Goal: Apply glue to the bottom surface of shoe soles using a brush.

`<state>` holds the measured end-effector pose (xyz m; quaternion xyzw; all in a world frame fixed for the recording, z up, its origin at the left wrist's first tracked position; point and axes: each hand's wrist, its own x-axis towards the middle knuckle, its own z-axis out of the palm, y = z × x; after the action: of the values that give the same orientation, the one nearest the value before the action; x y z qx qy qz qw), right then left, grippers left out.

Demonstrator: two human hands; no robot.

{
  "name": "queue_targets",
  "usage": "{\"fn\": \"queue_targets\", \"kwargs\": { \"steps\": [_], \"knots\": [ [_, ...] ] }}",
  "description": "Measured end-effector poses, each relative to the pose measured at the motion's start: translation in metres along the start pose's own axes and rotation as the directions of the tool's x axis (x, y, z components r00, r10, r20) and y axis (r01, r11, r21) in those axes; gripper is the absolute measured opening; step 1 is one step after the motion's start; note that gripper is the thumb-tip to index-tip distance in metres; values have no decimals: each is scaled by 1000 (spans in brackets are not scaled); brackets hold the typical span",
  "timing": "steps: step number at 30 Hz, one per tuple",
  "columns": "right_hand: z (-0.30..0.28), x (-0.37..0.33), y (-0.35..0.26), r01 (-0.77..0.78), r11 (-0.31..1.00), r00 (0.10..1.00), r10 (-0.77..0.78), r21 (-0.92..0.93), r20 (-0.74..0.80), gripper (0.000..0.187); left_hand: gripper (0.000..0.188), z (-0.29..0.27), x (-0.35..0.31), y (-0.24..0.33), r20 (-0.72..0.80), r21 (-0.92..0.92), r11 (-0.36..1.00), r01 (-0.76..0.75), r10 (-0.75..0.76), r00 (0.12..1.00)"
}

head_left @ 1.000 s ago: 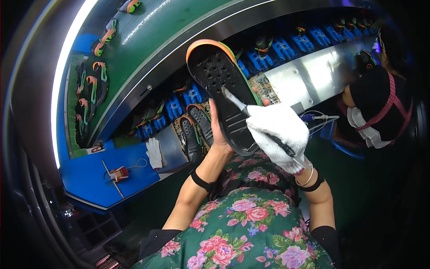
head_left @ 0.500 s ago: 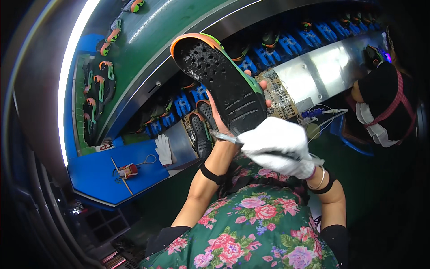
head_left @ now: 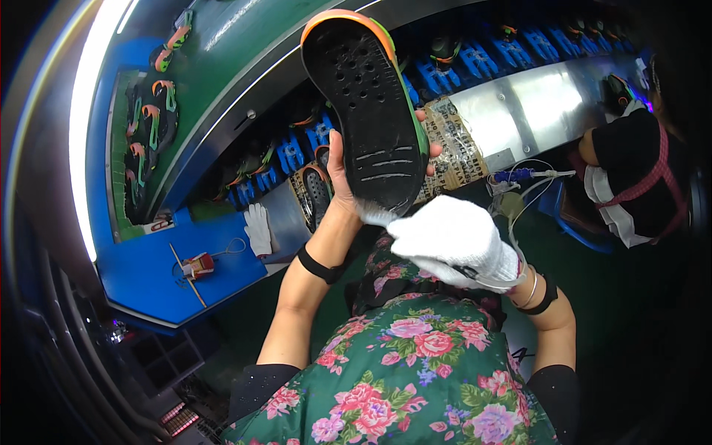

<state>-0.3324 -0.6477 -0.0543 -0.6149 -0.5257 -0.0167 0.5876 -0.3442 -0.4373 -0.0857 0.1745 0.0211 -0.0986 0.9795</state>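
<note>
A black shoe sole [head_left: 361, 104] with an orange and green rim is held up, its holed end pointing away from me. My left hand [head_left: 341, 167] is bare and wrapped round it from underneath, thumb along the left edge and fingertips showing at the right. Glossy wet-looking streaks lie on the black surface. My right hand [head_left: 452, 241], in a white knitted glove, is closed on a small brush [head_left: 377, 215]. Its blurred pale tip is at the sole's near end; I cannot tell whether it touches.
A blue table [head_left: 141, 274] at left carries a red block with a stick, beside a white glove [head_left: 257, 229]. Ahead runs a line of blue racks [head_left: 475, 59] and a metal counter [head_left: 534, 104]. Another person [head_left: 630, 170] works at right. Shoes lie on the green conveyor [head_left: 222, 44].
The sole has risen and turned more upright, lying flatter to my view. My gloved hand has shifted slightly left, and the brush tip has moved to the sole's near end.
</note>
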Motion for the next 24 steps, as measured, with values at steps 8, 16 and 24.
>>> {"fn": "queue_targets", "kwargs": {
  "steps": [8,16,24],
  "knots": [
    [-8,6,6,-25,997,999,23,-69,-40,34,94,2,-10,17,68,92,986,137,-144,987],
    [-10,6,-2,-66,986,996,57,154,65,32,83,-7,-9,36,17,127,963,237,-241,970],
    [-9,9,-3,-62,981,994,44,185,100,29,98,-9,1,38,-86,447,864,231,-215,973]
  ]
}}
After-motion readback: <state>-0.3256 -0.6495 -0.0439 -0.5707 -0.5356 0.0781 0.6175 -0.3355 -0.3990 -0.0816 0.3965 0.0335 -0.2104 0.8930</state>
